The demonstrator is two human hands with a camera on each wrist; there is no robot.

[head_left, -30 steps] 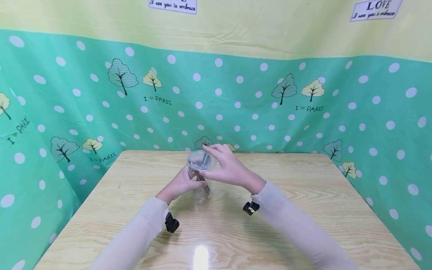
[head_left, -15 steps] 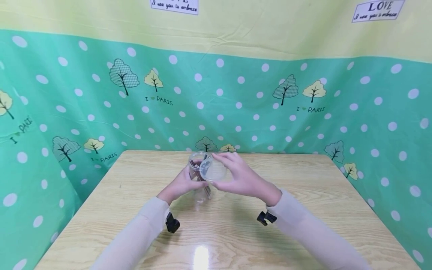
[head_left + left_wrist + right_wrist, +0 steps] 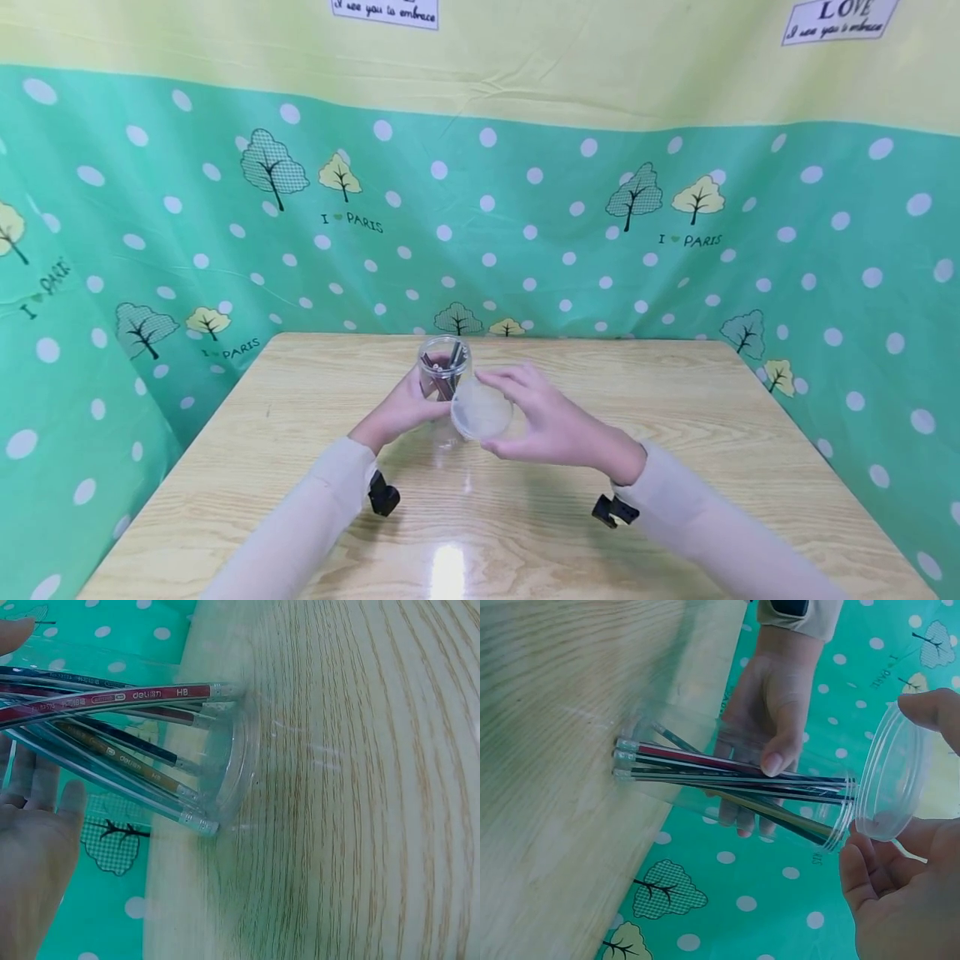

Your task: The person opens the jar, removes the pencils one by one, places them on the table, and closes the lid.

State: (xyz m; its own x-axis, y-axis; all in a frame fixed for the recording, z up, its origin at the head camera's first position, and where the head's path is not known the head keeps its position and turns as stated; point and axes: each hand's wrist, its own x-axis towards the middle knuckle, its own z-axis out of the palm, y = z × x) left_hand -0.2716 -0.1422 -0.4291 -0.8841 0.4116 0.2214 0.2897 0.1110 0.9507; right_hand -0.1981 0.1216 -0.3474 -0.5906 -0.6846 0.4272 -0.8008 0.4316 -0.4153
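A clear plastic jar (image 3: 446, 367) stands upright near the back of the table, its mouth uncovered. Several pencils (image 3: 142, 695), dark, red and gold with silver ends, lean inside it; one is marked HB. My left hand (image 3: 405, 408) grips the jar round its side, thumb in front, as the right wrist view also shows. My right hand (image 3: 551, 421) holds the round translucent lid (image 3: 482, 408) by its edge between thumb and fingers. The lid is tilted, in front and to the right of the jar's mouth, close to the rim (image 3: 844, 814).
The wooden table (image 3: 675, 467) has a bright light reflection near its front. A green and yellow curtain (image 3: 525, 200) with dots and trees hangs behind and at both sides. Small black cameras (image 3: 384, 495) sit on both wrists.
My right hand has lifted the lid off the jar and brought it down and to the right, tilting it. The left hand and the jar have stayed in place.
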